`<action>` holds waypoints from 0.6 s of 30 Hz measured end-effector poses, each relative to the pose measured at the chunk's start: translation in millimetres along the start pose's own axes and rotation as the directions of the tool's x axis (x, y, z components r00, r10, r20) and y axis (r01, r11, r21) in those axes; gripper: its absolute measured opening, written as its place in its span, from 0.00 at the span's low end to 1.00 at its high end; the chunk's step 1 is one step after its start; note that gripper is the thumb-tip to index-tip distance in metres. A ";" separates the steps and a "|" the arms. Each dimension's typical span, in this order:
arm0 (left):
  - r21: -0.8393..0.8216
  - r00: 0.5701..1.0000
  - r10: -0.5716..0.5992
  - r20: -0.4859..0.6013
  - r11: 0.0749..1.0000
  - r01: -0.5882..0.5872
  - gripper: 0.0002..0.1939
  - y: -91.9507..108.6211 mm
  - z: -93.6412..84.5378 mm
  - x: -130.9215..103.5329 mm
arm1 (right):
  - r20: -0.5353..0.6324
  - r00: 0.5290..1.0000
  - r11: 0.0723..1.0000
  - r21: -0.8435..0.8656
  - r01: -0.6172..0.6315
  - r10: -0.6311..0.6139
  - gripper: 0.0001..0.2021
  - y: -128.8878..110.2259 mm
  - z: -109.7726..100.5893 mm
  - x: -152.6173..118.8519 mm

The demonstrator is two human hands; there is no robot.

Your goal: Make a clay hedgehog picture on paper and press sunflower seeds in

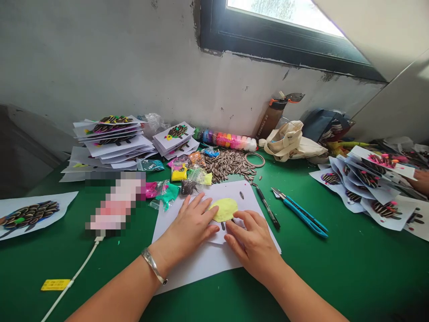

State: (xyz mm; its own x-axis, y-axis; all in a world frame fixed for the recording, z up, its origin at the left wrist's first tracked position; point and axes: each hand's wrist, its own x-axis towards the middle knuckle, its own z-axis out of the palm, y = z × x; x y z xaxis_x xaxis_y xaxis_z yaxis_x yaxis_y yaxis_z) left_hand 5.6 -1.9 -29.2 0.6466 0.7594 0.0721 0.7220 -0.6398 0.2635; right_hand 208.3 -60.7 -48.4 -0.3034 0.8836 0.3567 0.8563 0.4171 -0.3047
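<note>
A flattened oval of yellow clay (225,209) lies on a white paper sheet (201,264). Below its lower edge, a sunflower seed (223,226) sits like a short leg. My left hand (189,223) rests flat on the paper with its fingers spread, its fingertips touching the clay's left edge. With fingers bent, my right hand (251,241) is at the clay's lower right edge, and a second dark seed shows at its fingertips. Another loose seed (241,195) lies on the paper above the clay.
Behind the paper are a sunflower seed heap (231,164), bagged clay (169,193) and a tape roll (254,159). To the right lie a pen (268,208) and a blue cutter (303,212). Finished seed pictures are stacked left (114,147) and right (365,179), where another person's hand (421,182) shows.
</note>
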 end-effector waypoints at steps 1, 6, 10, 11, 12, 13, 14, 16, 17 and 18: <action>-0.006 1.000 -0.002 -0.001 1.000 0.002 0.20 -0.5 -0.1 -0.3 | -0.002 1.000 1.000 0.010 -0.009 0.009 0.10 0.5 0.1 0.4; 0.003 1.000 -0.006 0.009 1.000 0.006 0.19 -0.8 -1.1 -0.7 | -0.022 0.999 0.997 0.061 -0.042 0.044 0.09 0.8 0.0 2.9; 0.007 1.000 -0.014 0.021 1.000 0.014 0.19 -0.1 -2.5 0.2 | -0.035 0.998 0.994 0.104 -0.043 0.047 0.09 0.0 -1.2 2.7; 0.002 1.000 -0.014 0.016 1.000 0.014 0.19 -0.2 -2.7 0.2 | -0.039 0.998 0.992 0.116 -0.044 0.048 0.09 0.8 -1.3 2.4; -0.002 1.000 -0.013 0.010 1.000 0.013 0.20 -0.6 -2.9 0.1 | -0.045 0.998 0.991 0.128 -0.045 0.052 0.09 2.1 -1.2 2.0; -0.005 1.000 -0.012 0.004 1.000 0.012 0.20 -1.1 -3.1 -0.2 | -0.052 0.997 0.989 0.140 -0.049 0.057 0.09 3.8 -0.9 1.7; -0.005 1.000 -0.011 -0.001 1.000 0.011 0.21 -1.7 -3.3 -0.5 | -0.058 0.996 0.987 0.150 -0.054 0.063 0.09 5.8 -0.2 1.4; -0.005 1.000 -0.010 -0.005 1.000 0.010 0.21 -3.2 -3.7 -1.2 | -0.065 0.995 0.984 0.166 -0.066 0.078 0.10 9.6 1.8 0.8; -0.005 1.000 -0.011 -0.005 1.000 0.011 0.21 -4.1 -4.0 -1.6 | -0.063 0.995 0.982 0.173 -0.070 0.082 0.11 10.9 3.0 0.5; -0.007 1.000 -0.012 -0.006 1.000 0.012 0.21 -5.1 -4.3 -1.8 | -0.060 0.994 0.981 0.182 -0.073 0.086 0.11 11.8 4.2 0.2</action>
State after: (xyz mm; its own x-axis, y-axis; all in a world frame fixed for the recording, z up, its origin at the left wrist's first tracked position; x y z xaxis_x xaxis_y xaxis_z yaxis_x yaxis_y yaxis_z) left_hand -0.3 0.5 -26.5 0.6364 0.7677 0.0751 0.7279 -0.6299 0.2707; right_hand 216.6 -54.7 -55.6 -0.2032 0.9015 0.3821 0.7857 0.3830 -0.4857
